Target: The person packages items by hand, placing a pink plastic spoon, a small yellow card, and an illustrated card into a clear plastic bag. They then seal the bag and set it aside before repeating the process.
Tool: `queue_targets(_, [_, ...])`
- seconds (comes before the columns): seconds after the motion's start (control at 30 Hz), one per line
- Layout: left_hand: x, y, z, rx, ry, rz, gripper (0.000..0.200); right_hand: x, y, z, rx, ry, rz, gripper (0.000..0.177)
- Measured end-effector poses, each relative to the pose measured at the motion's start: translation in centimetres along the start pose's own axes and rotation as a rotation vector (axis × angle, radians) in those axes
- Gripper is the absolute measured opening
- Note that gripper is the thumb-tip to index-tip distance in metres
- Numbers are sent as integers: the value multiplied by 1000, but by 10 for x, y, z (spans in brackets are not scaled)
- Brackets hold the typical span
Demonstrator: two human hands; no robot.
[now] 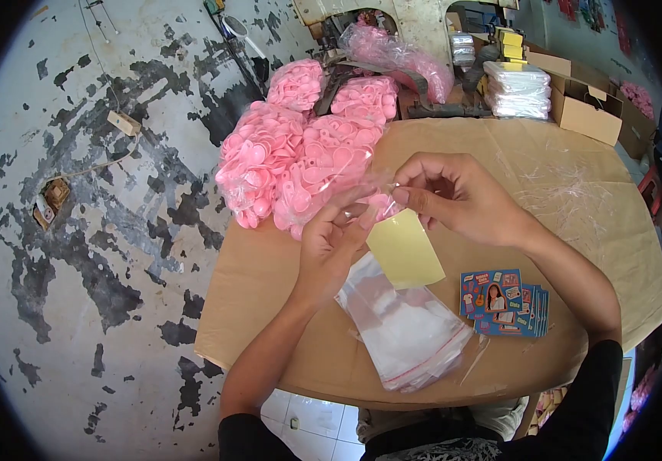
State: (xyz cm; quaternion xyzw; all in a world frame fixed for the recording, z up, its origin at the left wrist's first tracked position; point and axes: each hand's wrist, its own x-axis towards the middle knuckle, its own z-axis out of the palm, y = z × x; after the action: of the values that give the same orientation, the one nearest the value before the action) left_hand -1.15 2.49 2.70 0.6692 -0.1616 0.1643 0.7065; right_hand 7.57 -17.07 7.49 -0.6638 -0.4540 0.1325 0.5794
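Writing: I can read no words; the picture cards (504, 303) at 4 o'clock on the table (269, 269) show a drawn figure.
Held thing: clear bag (386, 209), plain yellow card (404, 250) inside, hanging mid-table.
Left hand (337, 240): fingers pinched on the bag's left edge.
Right hand (454, 196): thumb and forefinger clamped on its top.
Around: empty bags (408, 330) at 6 o'clock; sacks of pink pieces (300, 157) at 11 o'clock, just behind the left hand; boxes (584, 111) at 2 o'clock.
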Motion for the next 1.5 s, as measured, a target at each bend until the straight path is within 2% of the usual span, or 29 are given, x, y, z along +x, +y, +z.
queue_targets(0.13, [1,-2,-7,96,1,-88,31,1,1,-2,-29,-21,-5,20])
queue_targets(0.23, [0,-2,-4,122,18,-60,29,3,5,-4,-45,-46,-30,18])
queue_targets(0.37, [1,2,-7,-16,-107,-26,28,4,12,-6,23,-20,-74,16])
queue_targets(0.43, [1,3,-9,-39,-139,-5,28,4,9,-7,41,-27,-85,20])
queue_targets(0.57, [0,8,-11,142,-121,3,28,4,6,-10,10,-53,-134,30])
queue_targets(0.67, [1,5,-16,124,-152,23,25,4,6,-16,-151,-120,-205,32])
queue_targets(0.83, [0,3,-16,41,-171,3,22,4,7,-18,-168,-120,-213,22])
queue_targets(0.93, [0,3,-19,156,-191,29,23,3,10,-15,-150,-110,-214,19])
queue_targets(1.13, [-1,13,-15,-128,-164,-54,24,4,10,-15,-235,-97,-280,17])
queue_targets(1.23, [-1,9,-17,-128,-137,-59,14,3,11,-15,-280,-82,-309,16])
queue_targets(1.3, [0,3,-16,3,-140,-47,2,3,12,-15,-344,-76,-335,16])
queue_targets(1.5, [2,-8,-12,84,-153,-35,22,2,5,-15,-464,-17,-388,20])
